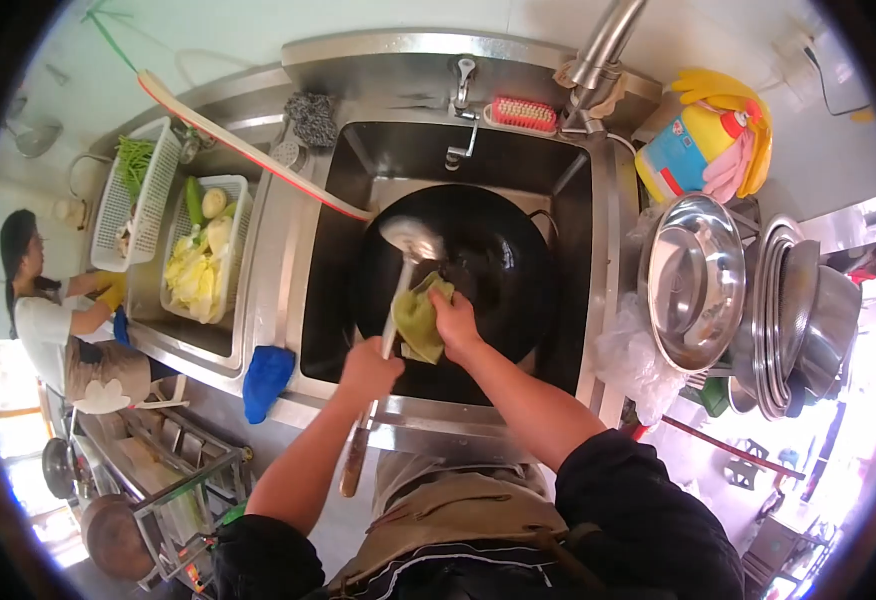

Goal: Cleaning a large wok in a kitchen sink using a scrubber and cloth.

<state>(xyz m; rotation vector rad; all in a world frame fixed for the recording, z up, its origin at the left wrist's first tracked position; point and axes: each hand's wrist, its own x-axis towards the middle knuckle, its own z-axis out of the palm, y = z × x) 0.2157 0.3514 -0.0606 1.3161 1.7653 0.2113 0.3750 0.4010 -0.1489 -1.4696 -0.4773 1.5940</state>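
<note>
A large black wok (509, 255) lies in the deep stainless steel sink (573, 352) before me. My left hand (370, 367) is closed around the shaft of a metal ladle (412, 238); its bowl end is over the wok and its wooden handle end points down towards my apron. My right hand (453, 319) holds a yellow-green cloth (421, 322) beside the shaft, over the wok's near left part. Whether the cloth touches the wok I cannot tell. Above the wok is a small faucet (464, 142).
A hose (258, 154) runs across to the sink. Left are two white vegetable baskets (239, 225), (145, 217) and a blue cloth (267, 382). A gloved co-worker (44, 315) stands at the far left. A red brush (524, 114) lies behind; steel basins (697, 281) and a yellow jug (689, 154) are right.
</note>
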